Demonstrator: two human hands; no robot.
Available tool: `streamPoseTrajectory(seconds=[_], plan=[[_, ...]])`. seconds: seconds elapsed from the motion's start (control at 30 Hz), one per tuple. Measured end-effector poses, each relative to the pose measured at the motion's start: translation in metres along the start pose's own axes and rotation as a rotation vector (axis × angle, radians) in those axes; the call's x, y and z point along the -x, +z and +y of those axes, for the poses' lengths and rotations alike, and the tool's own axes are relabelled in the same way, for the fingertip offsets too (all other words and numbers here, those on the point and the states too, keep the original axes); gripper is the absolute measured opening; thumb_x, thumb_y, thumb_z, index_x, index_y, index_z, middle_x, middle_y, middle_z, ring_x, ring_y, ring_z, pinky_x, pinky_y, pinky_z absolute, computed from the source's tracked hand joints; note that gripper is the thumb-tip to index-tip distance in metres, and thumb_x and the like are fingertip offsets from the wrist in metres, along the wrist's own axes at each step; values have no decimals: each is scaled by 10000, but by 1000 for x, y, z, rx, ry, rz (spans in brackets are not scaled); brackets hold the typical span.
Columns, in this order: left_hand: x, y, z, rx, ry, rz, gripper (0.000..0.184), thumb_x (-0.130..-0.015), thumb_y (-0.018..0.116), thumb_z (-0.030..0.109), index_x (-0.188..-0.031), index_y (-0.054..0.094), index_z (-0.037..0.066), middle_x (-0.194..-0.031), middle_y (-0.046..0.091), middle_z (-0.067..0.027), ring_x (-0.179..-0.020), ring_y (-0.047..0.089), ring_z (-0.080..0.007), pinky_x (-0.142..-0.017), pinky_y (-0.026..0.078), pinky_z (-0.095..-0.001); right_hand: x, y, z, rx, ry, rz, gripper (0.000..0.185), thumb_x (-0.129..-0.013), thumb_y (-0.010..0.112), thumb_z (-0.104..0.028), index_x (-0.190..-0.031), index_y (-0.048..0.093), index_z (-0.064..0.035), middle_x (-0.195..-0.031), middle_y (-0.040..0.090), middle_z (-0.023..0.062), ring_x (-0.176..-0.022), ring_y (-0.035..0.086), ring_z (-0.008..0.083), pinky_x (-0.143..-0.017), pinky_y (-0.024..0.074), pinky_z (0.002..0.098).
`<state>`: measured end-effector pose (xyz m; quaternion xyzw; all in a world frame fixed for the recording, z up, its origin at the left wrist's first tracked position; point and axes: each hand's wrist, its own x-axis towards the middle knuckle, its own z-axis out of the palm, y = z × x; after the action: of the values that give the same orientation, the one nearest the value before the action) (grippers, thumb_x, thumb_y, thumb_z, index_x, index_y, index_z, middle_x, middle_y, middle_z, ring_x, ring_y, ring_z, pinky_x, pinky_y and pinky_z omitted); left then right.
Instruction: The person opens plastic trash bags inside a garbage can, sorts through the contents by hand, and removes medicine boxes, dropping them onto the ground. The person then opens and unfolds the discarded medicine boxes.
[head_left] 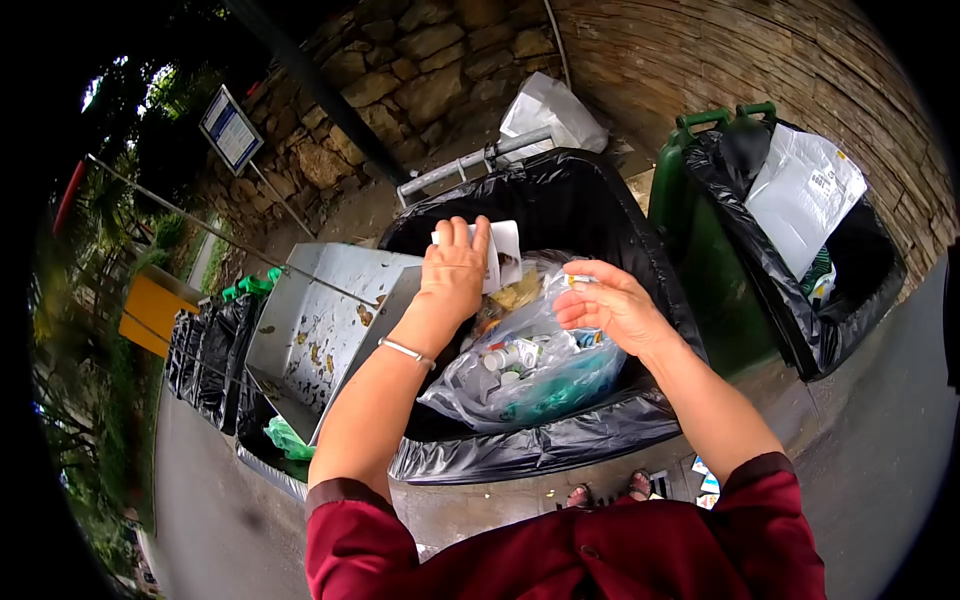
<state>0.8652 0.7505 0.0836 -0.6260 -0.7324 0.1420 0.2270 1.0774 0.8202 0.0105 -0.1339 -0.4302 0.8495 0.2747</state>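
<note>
A large bin lined with a black bag (540, 450) stands in front of me, holding a clear plastic bag of mixed rubbish (530, 370). Above the bag's far left part, my left hand (455, 265) holds a white piece of packaging (507, 250), its fingers closed against it. My right hand (610, 305) is over the bag's right side, fingers curled together, with a small white and yellow item (581, 280) between thumb and fingers. White containers and crumpled wrappers show through the clear bag.
A green bin (700, 250) with grey packaging (805, 195) stands at right. To the left are a metal tray (320, 330) with debris and more black-lined bins (205, 360). A white bag (560, 110) lies by the stone wall (410, 70); a sign (232, 130) stands behind.
</note>
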Motion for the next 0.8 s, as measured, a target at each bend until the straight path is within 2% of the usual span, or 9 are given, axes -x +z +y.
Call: streamPoseTrajectory(seconds=[0.03, 0.1, 0.2, 0.37, 0.47, 0.63, 0.73, 0.77, 0.8], plan=[[-10, 5, 5, -189, 88, -15, 680, -742, 618, 172, -1340, 323, 39, -1199, 429, -178, -1133, 397, -326, -821, 445, -362, 0, -1, -2, -4, -10, 6, 330, -876, 554, -148, -1178, 493, -29, -916, 632, 184, -786, 638, 226, -751, 525, 361], [-23, 8, 15, -322, 128, 11, 650, -727, 607, 130, -1328, 371, 54, -1162, 456, -129, -1096, 427, -262, -810, 438, -301, 2, -2, -3, -1, 1, 8, 328, -866, 570, -134, -1167, 498, -29, -914, 632, 177, -786, 636, 223, -748, 526, 358], [-33, -2, 19, -399, 210, 18, 599, -756, 576, 167, -1319, 400, 62, -1161, 463, -98, -1090, 425, -245, -811, 412, -287, 1, -4, -2, -7, -11, 4, 319, -862, 580, -135, -1150, 506, -21, -909, 630, 170, -782, 637, 220, -742, 529, 352], [-44, -24, 26, -501, 268, -25, 581, -765, 563, 203, -1312, 417, 69, -1154, 472, -70, -1094, 414, -253, -876, 360, -308, 0, -3, -2, 7, -15, -34, 332, -844, 614, -161, -1104, 510, 20, -878, 625, 151, -729, 632, 179, -689, 536, 289], [-49, -33, 29, -698, 311, 36, 522, -799, 515, 240, -1283, 439, 60, -1143, 474, -70, -1087, 404, -255, -908, 301, -344, 2, -2, -4, 4, -13, -27, 336, -846, 609, -162, -1101, 509, 33, -885, 624, 153, -733, 632, 178, -690, 535, 286], [-49, -39, 38, -696, 391, -29, 440, -814, 486, 213, -1219, 477, 40, -1107, 486, -74, -1069, 415, -256, -887, 313, -338, 4, -2, -5, 25, -16, -33, 329, -847, 602, -154, -1108, 513, 27, -901, 626, 161, -760, 634, 194, -714, 531, 308], [-48, -44, 39, -704, 353, 153, 411, -809, 488, 221, -1176, 518, 37, -1078, 490, -55, -1057, 418, -240, -872, 316, -340, 1, -1, -7, 27, -11, -43, 316, -847, 597, -140, -1113, 522, 13, -911, 629, 167, -778, 636, 206, -735, 526, 327], [-49, -34, 39, -701, 355, 148, 411, -809, 488, 221, -1176, 518, 37, -1078, 490, -55, -1057, 418, -240, -872, 316, -340, 3, -1, -5, 20, -4, -36, 313, -847, 596, -138, -1111, 524, 13, -910, 629, 167, -778, 636, 207, -735, 526, 327], [-49, -20, 39, -671, 369, -14, 423, -806, 492, 225, -1185, 513, 38, -1081, 491, -54, -1052, 419, -235, -868, 316, -343, 4, 0, -6, 26, -2, -31, 303, -847, 597, -140, -1103, 532, 9, -909, 630, 162, -782, 635, 205, -735, 526, 324]])
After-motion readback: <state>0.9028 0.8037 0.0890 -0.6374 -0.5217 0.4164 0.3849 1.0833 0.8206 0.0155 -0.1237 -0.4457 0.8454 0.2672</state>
